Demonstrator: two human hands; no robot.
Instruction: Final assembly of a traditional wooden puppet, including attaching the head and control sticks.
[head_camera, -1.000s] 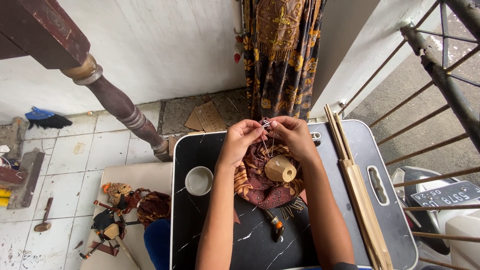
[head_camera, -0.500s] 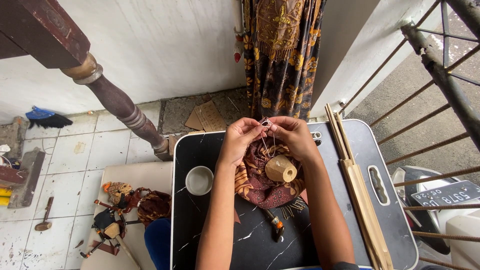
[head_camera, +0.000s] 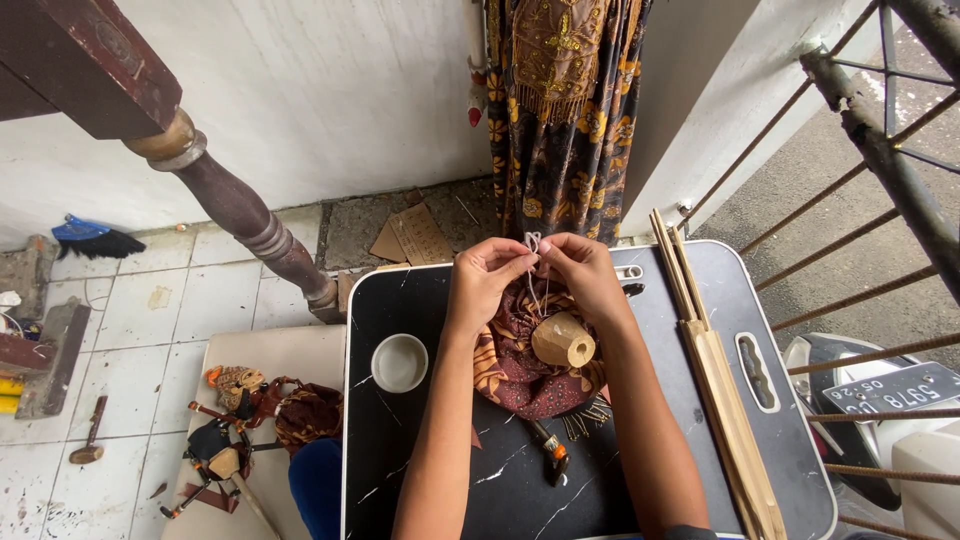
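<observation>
Pinching point: I see both hands meet at a thin white thread (head_camera: 531, 243), looped at the top, at about 12 o'clock over the black table (head_camera: 400, 470).
Left hand: my left hand (head_camera: 485, 283) is narrowed, thumb and forefinger closed on the thread from the 9 o'clock side.
Right hand: my right hand (head_camera: 583, 280) is narrowed too, fingertips closed on the same thread from the 3 o'clock side, the two hands touching or very nearly so.
Thread run: strands drop from the fingers toward 6 o'clock, down to the cloth bundle.
Cloth bundle: a maroon and orange patterned cloth (head_camera: 525, 370) lies bunched on the table just below the hands.
Wooden piece: a pale, rounded wooden piece (head_camera: 562, 341) sits on the cloth, under my right wrist.
Small tool: a dark tool with an orange tip (head_camera: 548, 450) lies at 6 o'clock of the cloth.
Cup: a small white cup (head_camera: 399, 362) stands at 9 o'clock of the cloth, apart from it.
Sticks: long pale wooden sticks (head_camera: 715, 380) lie along the table at 3 o'clock.
Floor, 8 o'clock: puppet figures (head_camera: 240, 410) lie on a pale board beside the table.
Backdrop, 12 o'clock: a patterned fabric (head_camera: 560, 110) hangs against the white wall.
</observation>
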